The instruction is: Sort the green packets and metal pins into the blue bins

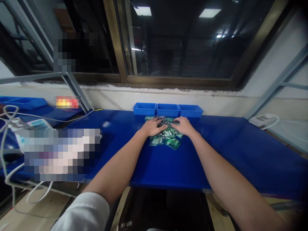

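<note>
Light panels [143,11] reflect in dark window [183,48]; pale glare spots blue worktop [156,168]. Wide-angle view skews outer edges, upper right corner falls black, packets [172,142] look soft, pixel blocks [64,157] mask patches at left.

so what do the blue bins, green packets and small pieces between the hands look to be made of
Blue bins: probably moulded plastic, smooth and evenly coloured. Green packets: likely thin plastic film, glossy where light catches. Small pieces: perhaps metal, given silvery glints.

ctr blue bins [167,111]: 3 | grn pkts [172,143]: 4+, overlapping, exact qty unclear | refl. lt panels [210,13]: 2
</note>
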The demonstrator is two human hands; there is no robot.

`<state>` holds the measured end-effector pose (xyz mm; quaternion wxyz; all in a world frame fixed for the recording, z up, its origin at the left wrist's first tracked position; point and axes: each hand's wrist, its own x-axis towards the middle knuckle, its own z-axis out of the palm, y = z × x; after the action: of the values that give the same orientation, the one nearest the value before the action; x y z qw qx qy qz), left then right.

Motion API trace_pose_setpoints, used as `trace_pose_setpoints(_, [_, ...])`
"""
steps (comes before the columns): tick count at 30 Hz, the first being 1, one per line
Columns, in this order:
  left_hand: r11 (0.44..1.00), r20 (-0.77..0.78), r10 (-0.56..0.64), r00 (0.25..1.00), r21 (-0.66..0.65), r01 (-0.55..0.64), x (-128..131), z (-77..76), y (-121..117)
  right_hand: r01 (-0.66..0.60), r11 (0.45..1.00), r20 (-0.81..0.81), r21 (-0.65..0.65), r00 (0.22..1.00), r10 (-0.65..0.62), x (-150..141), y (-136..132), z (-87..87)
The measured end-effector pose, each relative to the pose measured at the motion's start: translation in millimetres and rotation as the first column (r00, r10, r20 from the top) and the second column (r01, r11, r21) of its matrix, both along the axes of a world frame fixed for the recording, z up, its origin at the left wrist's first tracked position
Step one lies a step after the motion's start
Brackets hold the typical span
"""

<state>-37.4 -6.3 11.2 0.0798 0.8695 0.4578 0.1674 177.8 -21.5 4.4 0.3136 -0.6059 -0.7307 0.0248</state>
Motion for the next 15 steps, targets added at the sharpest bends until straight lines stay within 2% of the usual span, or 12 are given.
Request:
trace_pose_setpoints(4, [1.0, -0.08, -0.018, 0.997, -0.002, 0.018, 3, -2.8, 2, -0.077, 0.996, 0.006, -0.036, 0.997, 0.077, -8, 1, -1.4])
trace_pose_setpoints(8, [1.0, -0.121, -0.005, 0.993, -0.001, 0.005, 3, -3.5, 3, -0.103, 0.995, -0.046, -0.003, 0.994, 0.103, -9, 3, 0.7])
trace_pose_setpoints(12, [0.999, -0.109, -0.001, 0.994, 0.037, 0.006, 2, -1.7, 2, -0.137, 0.989, -0.207, 0.061, 0.967, 0.146, -7, 1, 5.4])
trace_pose_setpoints(15, [0.989, -0.04, -0.008, 0.999, 0.15, 0.014, 5, 4.5, -2, -0.148, 0.983, -0.312, 0.111, 0.934, 0.176, -6, -3, 10.8])
